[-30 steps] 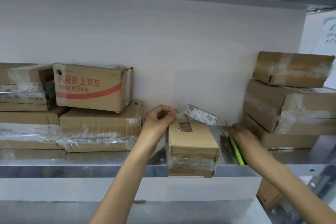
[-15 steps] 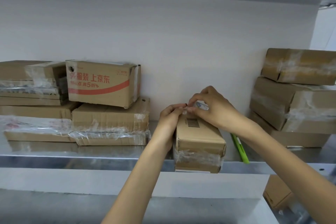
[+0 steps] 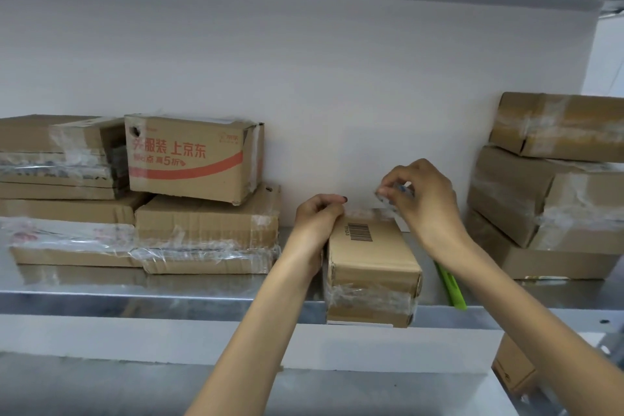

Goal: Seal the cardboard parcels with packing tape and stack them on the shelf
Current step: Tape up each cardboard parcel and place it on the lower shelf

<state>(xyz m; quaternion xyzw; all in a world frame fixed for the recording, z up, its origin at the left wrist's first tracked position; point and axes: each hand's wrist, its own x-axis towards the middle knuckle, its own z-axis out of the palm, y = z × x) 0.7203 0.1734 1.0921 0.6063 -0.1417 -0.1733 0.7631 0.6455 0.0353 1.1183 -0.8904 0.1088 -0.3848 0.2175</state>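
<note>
Back: a white wall (image 3: 304, 78) behind a shiny metal shelf (image 3: 169, 297).
Small box (image 3: 371, 260): at the shelf's front edge, in the middle, barcode on top.
Left hand (image 3: 317, 216): fingers curled on the box's far left corner.
Right hand (image 3: 422, 199): pinches the tape roll (image 3: 395, 194) above the box's far end (mostly hidden by fingers).
Left pile (image 3: 202, 226): taped boxes, close to the left arm.
Right pile (image 3: 547, 199): three taped boxes.
Green stick (image 3: 450, 287): just right of the box, partly under the right arm.

Even, soft indoor light, mild shadows under boxes. Glare on the taped wrap (image 3: 67, 240) and metal shelf (image 3: 135, 297) edge. Slightly soft focus, wide-angle bowing at edges.
</note>
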